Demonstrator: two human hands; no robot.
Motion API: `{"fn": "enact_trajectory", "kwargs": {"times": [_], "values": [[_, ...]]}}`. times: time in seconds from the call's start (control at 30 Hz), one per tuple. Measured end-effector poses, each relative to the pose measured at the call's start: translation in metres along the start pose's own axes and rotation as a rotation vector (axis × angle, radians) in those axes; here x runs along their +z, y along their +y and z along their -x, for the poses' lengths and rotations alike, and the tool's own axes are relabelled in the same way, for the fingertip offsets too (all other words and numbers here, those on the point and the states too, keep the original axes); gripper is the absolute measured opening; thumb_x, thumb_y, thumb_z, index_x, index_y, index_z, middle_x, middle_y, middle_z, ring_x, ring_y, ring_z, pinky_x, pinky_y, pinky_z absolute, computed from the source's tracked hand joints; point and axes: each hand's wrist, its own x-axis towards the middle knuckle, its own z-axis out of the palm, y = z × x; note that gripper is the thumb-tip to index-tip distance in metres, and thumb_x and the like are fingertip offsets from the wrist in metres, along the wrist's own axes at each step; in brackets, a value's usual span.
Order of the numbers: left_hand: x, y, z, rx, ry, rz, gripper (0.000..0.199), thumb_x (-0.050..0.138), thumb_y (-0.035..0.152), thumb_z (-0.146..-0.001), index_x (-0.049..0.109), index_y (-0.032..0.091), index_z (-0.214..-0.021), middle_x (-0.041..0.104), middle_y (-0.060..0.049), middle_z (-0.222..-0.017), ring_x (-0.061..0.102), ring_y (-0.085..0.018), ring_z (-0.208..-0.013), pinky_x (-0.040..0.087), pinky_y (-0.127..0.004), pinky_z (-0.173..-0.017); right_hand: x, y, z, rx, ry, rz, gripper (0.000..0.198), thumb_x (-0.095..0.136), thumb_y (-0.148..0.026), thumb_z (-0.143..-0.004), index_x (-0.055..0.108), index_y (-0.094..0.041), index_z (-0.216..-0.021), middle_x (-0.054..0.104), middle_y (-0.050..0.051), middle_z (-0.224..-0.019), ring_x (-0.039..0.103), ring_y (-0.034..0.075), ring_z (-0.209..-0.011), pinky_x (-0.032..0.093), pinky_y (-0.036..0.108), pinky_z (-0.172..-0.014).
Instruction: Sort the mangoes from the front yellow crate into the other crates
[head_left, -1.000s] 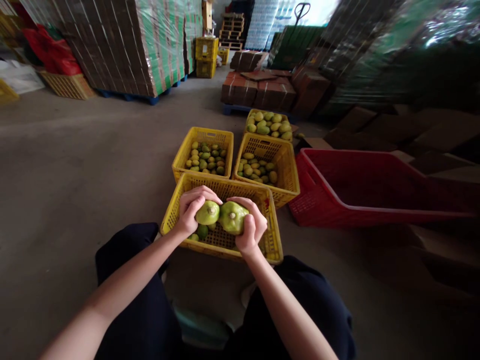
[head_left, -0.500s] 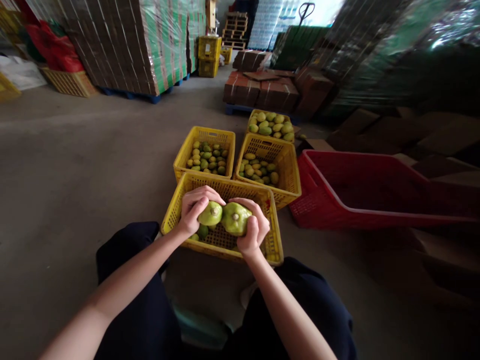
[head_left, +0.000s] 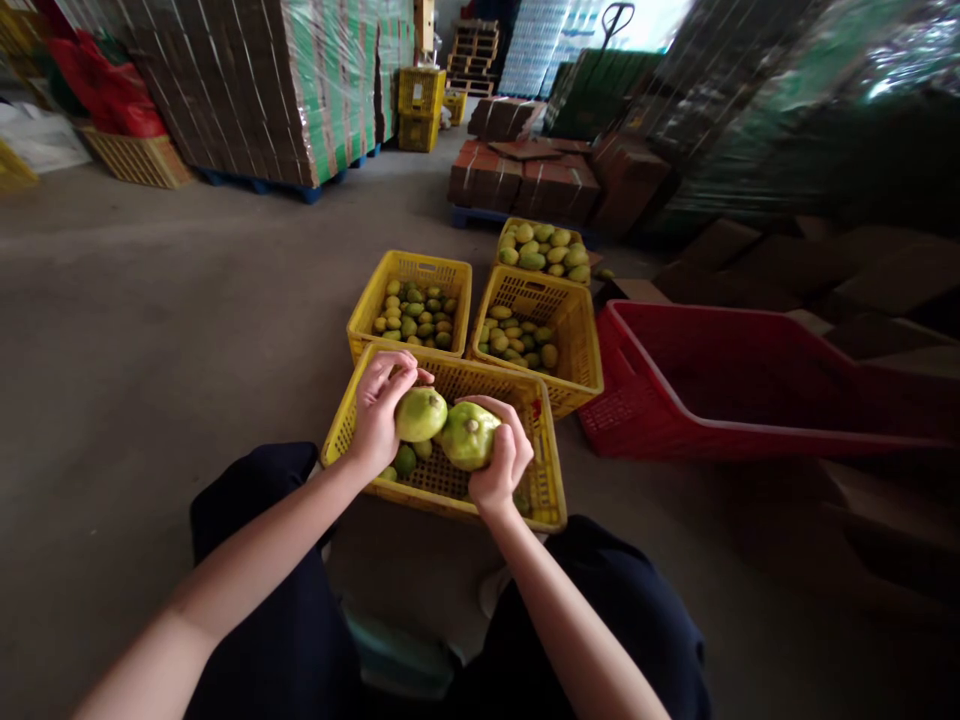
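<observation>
Both my hands are over the near yellow crate (head_left: 442, 503), each with a green papaya. My left hand (head_left: 377, 420) cradles the left papaya (head_left: 421, 415) against its palm and thumb, its fingers curled and raised behind the fruit. My right hand (head_left: 510, 455) wraps round the right papaya (head_left: 469, 437), thumb on its near side. The two fruits sit side by side and seem to touch, stem ends facing me. Below them, a few green fruits (head_left: 405, 461) lie in the crate, partly hidden by my hands.
Behind the near crate stand a left yellow crate (head_left: 357, 312), a right yellow crate (head_left: 585, 345) and a far yellow crate, all holding yellow-green fruit. A large red bin (head_left: 697, 430) is at the right. Wrapped carton stacks (head_left: 247, 100) and flattened cardboard (head_left: 555, 185) stand farther back.
My left hand's fingers have lifted and loosened round its papaya, which has risen slightly and turned. My right hand has shifted a little to the left with its papaya.
</observation>
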Motion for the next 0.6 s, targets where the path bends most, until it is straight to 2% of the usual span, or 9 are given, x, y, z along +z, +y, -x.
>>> {"fn": "enact_trajectory", "kwargs": {"times": [0.3,0.43,0.6], "values": [[-0.0004,-0.0024,-0.0033,0.023,0.022,0.014,0.017,0.071,0.013,-0.071,0.056,0.019,-0.071,0.058,0.003,-0.083,0.064,-0.011,-0.072,0.052,-0.024,-0.071,0.0016,0.0016,-0.0012,-0.02,0.002,0.016,0.039,0.034,-0.04,-0.094,0.069,-0.022,-0.098,0.07,0.006,-0.095,0.065,0.024,-0.09,0.05,0.036,-0.078],[-0.0022,-0.0053,-0.0057,0.066,-0.025,0.0,0.021,0.075,0.018,-0.068,0.053,0.019,-0.071,0.056,0.005,-0.082,0.064,-0.01,-0.07,0.052,-0.023,-0.068,0.0013,0.0048,-0.0024,-0.088,0.01,0.016,0.039,0.035,-0.04,-0.094,0.068,-0.02,-0.097,0.07,0.006,-0.092,0.065,0.023,-0.085,0.05,0.036,-0.074],[-0.0032,-0.0071,-0.0059,0.059,-0.048,0.013,0.023,0.074,0.019,-0.07,0.051,0.019,-0.072,0.055,0.005,-0.082,0.063,-0.009,-0.071,0.051,-0.023,-0.068,0.0006,0.0066,-0.0022,-0.095,0.012,0.037,0.039,0.034,-0.039,-0.095,0.068,-0.02,-0.098,0.07,0.006,-0.092,0.066,0.023,-0.084,0.051,0.037,-0.074]]}}
